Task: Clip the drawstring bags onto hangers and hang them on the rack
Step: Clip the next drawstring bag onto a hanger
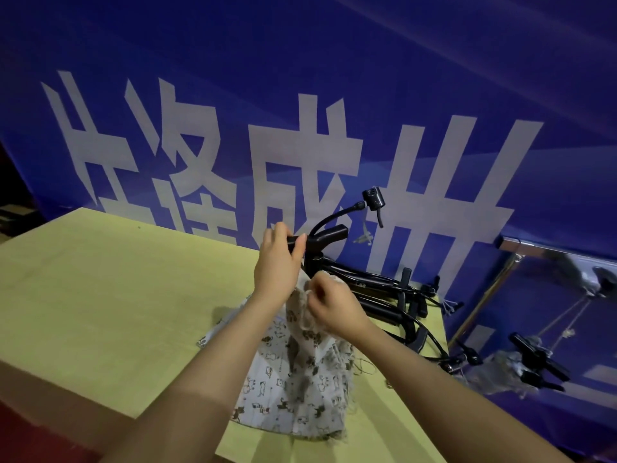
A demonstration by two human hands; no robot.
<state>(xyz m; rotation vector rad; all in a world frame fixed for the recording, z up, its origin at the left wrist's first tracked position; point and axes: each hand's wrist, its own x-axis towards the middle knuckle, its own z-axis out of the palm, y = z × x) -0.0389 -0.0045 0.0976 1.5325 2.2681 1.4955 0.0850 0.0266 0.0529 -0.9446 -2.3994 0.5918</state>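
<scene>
Head cam, L hand [278, 262] pinching hanger clip [325, 237] open, R hand [330, 307] pinching bag [300, 372] top, bag hanging down.

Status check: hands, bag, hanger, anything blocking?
Left hand grips the black clip hanger. Right hand pinches the cat-print drawstring bag edge at the clip. Spare hangers piled right, not blocking.

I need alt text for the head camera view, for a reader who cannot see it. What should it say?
Over a yellow table, the left hand grips a black clip hanger while the right hand pinches the top edge of a cat-print drawstring bag just below it. More black hangers lie on the table to the right, before a blue banner with large white characters.
</scene>
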